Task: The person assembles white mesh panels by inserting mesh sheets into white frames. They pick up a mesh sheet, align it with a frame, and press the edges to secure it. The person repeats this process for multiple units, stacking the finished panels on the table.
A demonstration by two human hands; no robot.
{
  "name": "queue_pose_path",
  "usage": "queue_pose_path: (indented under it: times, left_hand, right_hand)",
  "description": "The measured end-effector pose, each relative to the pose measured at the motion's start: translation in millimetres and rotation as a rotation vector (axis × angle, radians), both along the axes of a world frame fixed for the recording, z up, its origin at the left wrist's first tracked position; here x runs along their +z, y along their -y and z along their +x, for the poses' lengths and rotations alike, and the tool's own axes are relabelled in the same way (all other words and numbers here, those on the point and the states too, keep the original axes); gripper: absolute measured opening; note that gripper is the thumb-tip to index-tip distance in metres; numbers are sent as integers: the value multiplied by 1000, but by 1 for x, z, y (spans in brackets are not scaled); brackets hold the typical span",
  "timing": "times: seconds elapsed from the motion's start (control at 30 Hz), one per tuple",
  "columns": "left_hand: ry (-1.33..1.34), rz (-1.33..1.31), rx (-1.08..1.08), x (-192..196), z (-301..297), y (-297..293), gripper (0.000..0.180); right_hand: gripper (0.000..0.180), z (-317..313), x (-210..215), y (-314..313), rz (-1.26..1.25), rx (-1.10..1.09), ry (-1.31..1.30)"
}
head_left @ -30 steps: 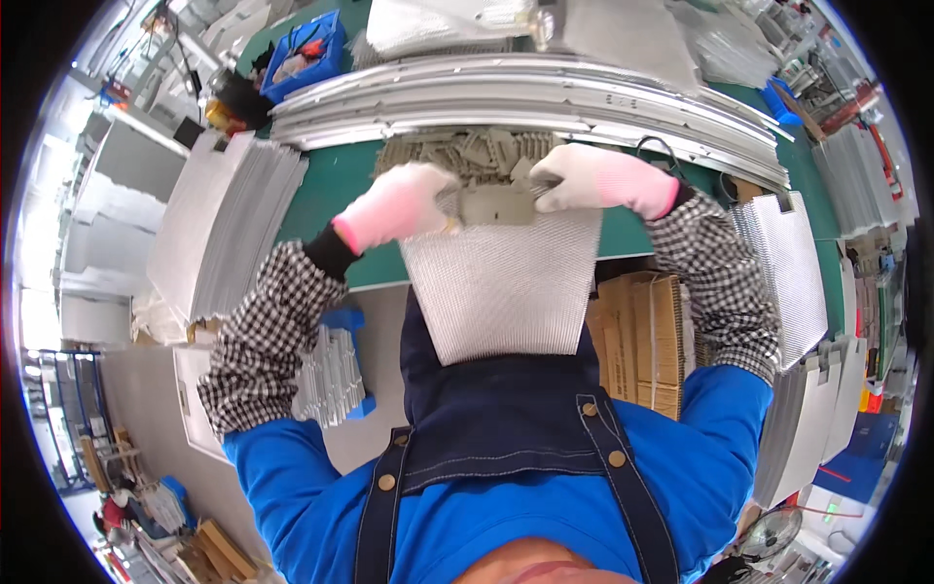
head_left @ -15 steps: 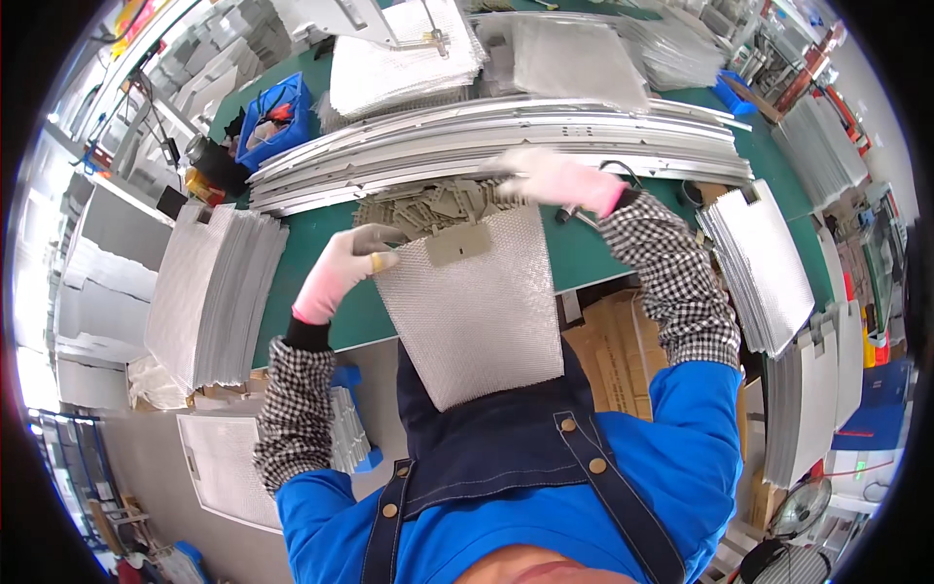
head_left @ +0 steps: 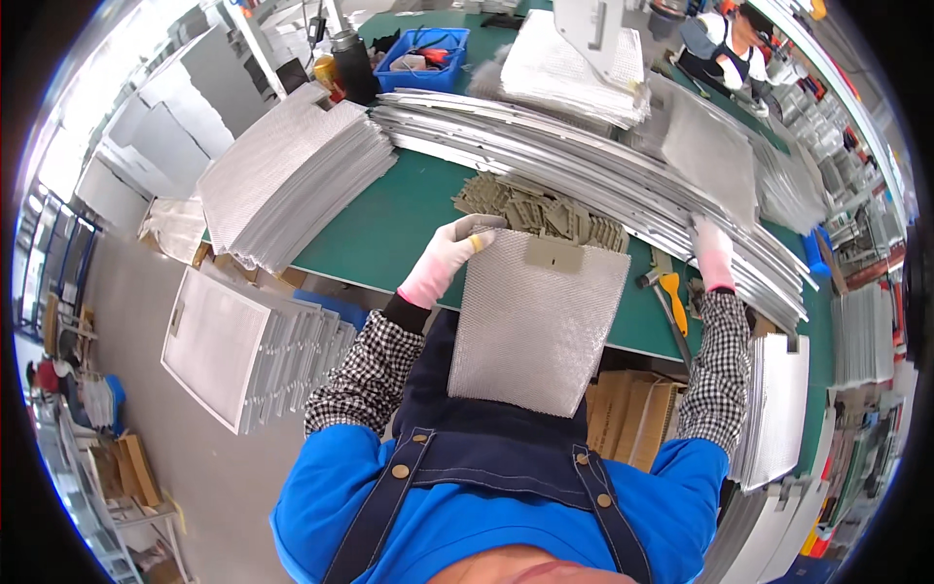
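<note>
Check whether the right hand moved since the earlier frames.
Yes: the right hand moved rightward along the strips, away from the tan pile.

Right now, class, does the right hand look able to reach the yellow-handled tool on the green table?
Probably yes: the right hand, at the metal strips, is near the yellow-handled tool, and nothing visible covers its handle.

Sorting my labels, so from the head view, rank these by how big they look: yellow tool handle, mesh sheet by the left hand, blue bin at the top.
1. Mesh sheet
2. Blue bin
3. Yellow tool handle
Nearness may enlarge the sheet.
</note>
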State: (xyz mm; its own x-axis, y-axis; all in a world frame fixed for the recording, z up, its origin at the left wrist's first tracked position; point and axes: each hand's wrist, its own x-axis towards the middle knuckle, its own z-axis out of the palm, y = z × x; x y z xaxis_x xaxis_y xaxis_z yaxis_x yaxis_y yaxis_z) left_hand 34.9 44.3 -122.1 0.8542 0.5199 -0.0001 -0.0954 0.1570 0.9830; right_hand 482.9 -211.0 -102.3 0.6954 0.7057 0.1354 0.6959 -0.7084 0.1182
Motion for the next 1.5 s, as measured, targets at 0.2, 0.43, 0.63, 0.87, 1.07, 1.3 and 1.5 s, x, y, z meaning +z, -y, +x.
queue_pose_path:
  times: [0.2, 0.43, 0.63, 0.87, 1.07, 1.3, 1.5]
  left_hand:
    - [40, -20, 38, 0, -2, 8, 48]
    - [2, -23, 84, 5, -2, 15, 38]
    - [33, 71, 89, 2, -9, 17, 40]
    - [63, 107, 96, 7, -7, 22, 40]
    - [31, 225, 193, 13, -8, 31, 31]
    - [-65, 76, 205, 23, -11, 43, 38]
    - [51, -45, 229, 38, -12, 64, 29]
  right_hand:
    - [24, -1, 2, 17, 49, 176, 351]
    - [21, -22, -4, -6, 14, 135, 341]
    - [15, -32, 1, -16, 8, 169, 328]
    - [14, -44, 23, -15, 179, 248, 391]
    - [15, -48, 113, 48, 285, 565, 658]
    - [25, -79, 126, 118, 221, 416, 95]
    - [22, -166, 110, 51, 349, 567, -160]
